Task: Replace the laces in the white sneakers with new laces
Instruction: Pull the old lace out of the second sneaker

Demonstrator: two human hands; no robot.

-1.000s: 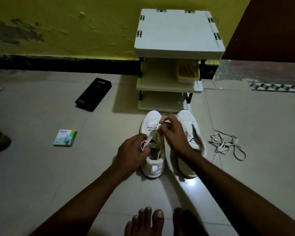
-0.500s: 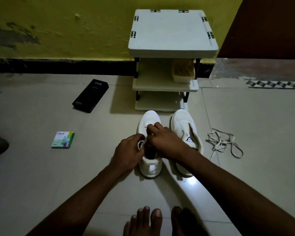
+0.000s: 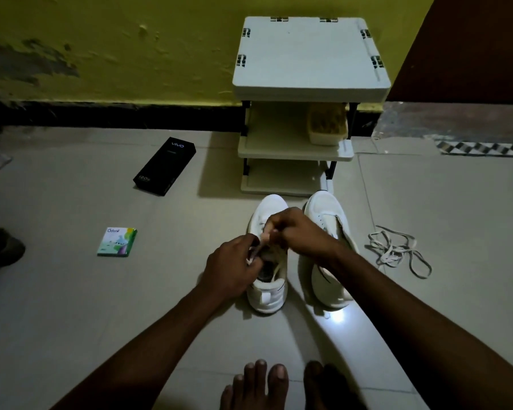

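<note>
Head view: left hand [image 3: 231,267], right hand [image 3: 304,232] still on lace [image 3: 256,250].

Sneaker [image 3: 267,295] eyelets under right hand [image 3: 304,232]

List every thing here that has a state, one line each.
Left sneaker, upright, being laced.
Right sneaker, upright, no lace visible.
Lace, stretched between both hands.
Left hand grip, holds the lace.
Right hand grip, pinches the lace.
Loose laces, tangled on the floor.
Black box, closed, lying flat.
Tub, on the rack's middle shelf.
</note>
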